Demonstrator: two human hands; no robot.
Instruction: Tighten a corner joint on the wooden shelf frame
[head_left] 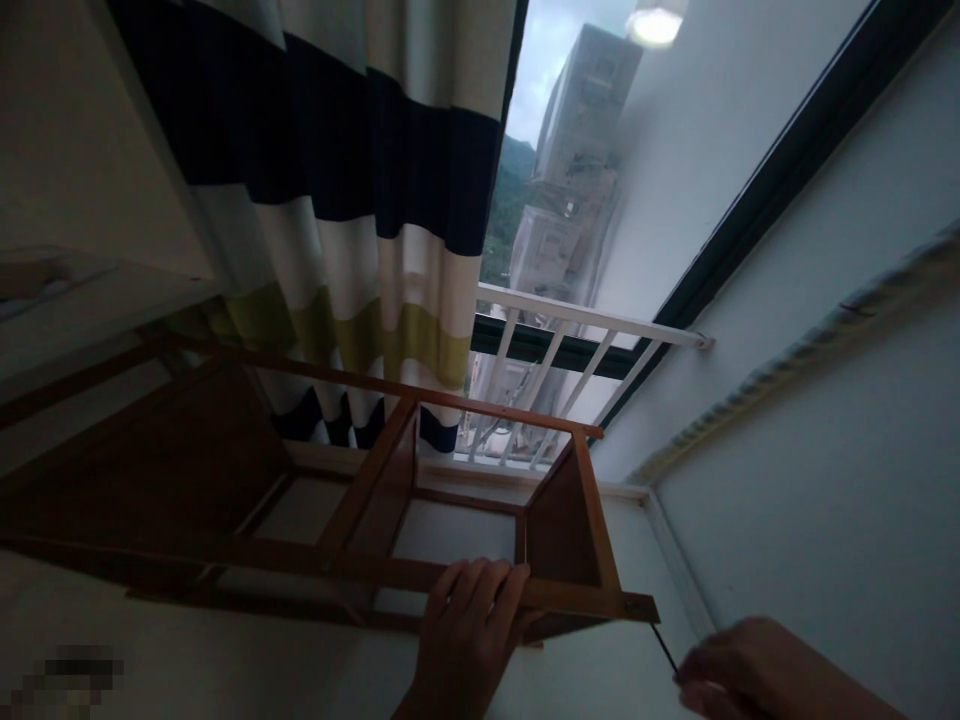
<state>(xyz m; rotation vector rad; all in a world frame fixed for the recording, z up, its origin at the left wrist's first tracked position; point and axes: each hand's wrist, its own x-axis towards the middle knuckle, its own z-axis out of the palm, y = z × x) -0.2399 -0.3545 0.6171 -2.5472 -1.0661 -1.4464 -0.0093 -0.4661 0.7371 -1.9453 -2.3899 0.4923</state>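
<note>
A brown wooden frame shelf (360, 500) lies on its side on the pale floor below a window. My left hand (465, 630) wraps its fingers over the shelf's near rail, close to the right end panel. My right hand (750, 670) is closed in a pinch on a thin dark tool (664, 645), likely a hex key. The tool's tip meets the near right corner of the frame (637, 607).
A striped curtain (360, 200) hangs behind the shelf. A white railing (577, 370) crosses the window. A white wall (825, 450) with a ribbed strip runs along the right. A pale cabinet side (82, 180) stands at the left.
</note>
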